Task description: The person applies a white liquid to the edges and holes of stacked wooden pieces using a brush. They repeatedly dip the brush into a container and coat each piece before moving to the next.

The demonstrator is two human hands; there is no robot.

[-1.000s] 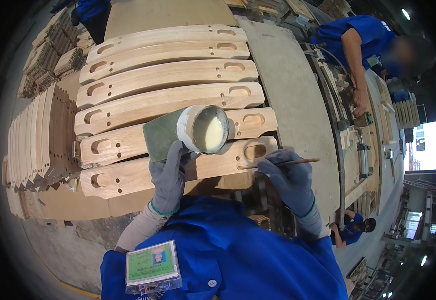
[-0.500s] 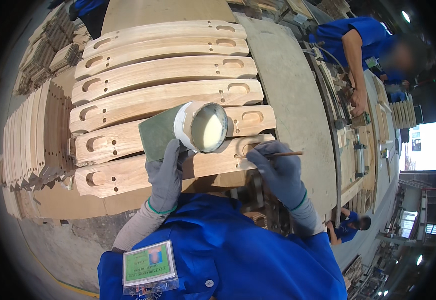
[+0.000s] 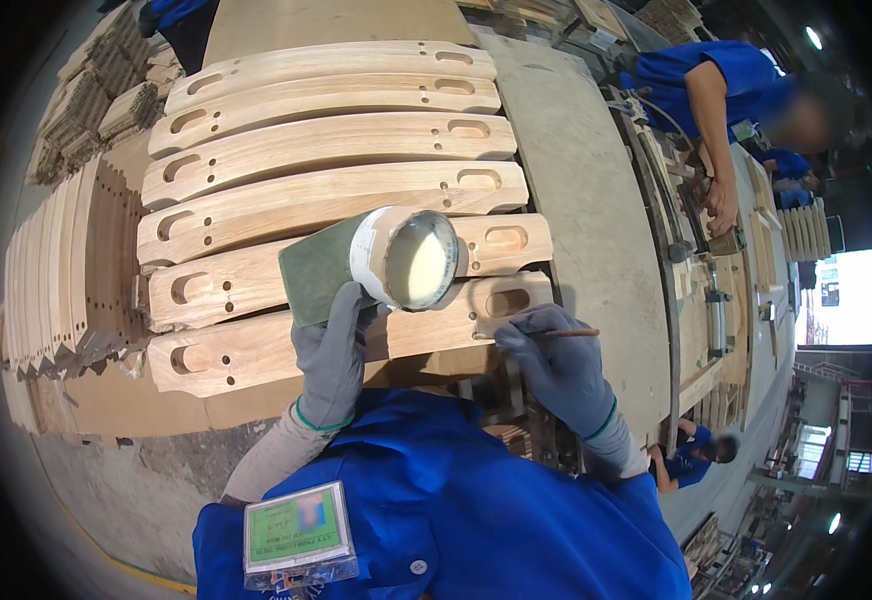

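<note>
My left hand (image 3: 332, 340), in a grey glove, is closed on a tilted container (image 3: 366, 255) with a dark green angular body, a white band and a round open mouth. Cream-coloured liquid shows inside it. My gloved right hand (image 3: 556, 362) pinches a thin wooden stick (image 3: 568, 333), perhaps a brush handle. Its left end is at the small holes near the right end of the nearest wooden slat (image 3: 396, 332); whether it goes into a hole I cannot tell. Each slat has oval slots and small round holes at both ends.
More curved slats (image 3: 331, 185) lie side by side beyond the nearest one. At the left stands a stack of slats (image 3: 71, 265). A grey board (image 3: 596, 180) runs along the right. Across it a co-worker's arm (image 3: 713, 130) reaches over a workbench with clamps (image 3: 718, 310).
My right hand has shifted slightly downward with the stick, uncovering more of the nearest slat's oval slot. My left hand and the container have barely moved.
</note>
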